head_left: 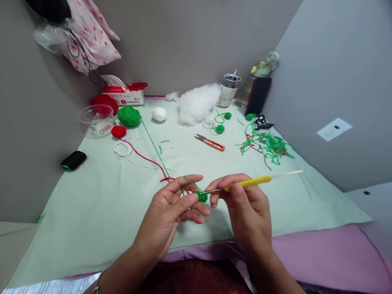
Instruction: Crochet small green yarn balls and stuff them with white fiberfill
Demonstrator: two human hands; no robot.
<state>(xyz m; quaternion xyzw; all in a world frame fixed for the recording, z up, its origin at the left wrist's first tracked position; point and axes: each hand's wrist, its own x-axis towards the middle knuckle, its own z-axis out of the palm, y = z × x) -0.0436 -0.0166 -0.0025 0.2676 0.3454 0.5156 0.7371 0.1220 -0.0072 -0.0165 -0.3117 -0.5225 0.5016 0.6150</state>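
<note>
Between thumb and fingers my left hand [174, 204] pinches a small green crochet piece [202, 196]. A strand of green yarn [154, 144] runs from the green yarn ball [129, 116] at the back left to this hand. My right hand [245, 207] is closed around the yellow handle of a crochet hook [255, 182], whose thin metal shaft points left and touches the green piece. Its other thin metal end sticks out to the right. Red yarn [145, 157] and thin white yarn also lead toward my left hand.
Orange-handled thread snips [210, 142] lie mid-table. White stuffing [199, 104], a white ball [159, 114] and a tissue box [125, 96] sit at the back. Tangled green scraps [270, 145], a phone [258, 95] and a bottle [261, 69] are on the right. A plastic tub [97, 119] stands left.
</note>
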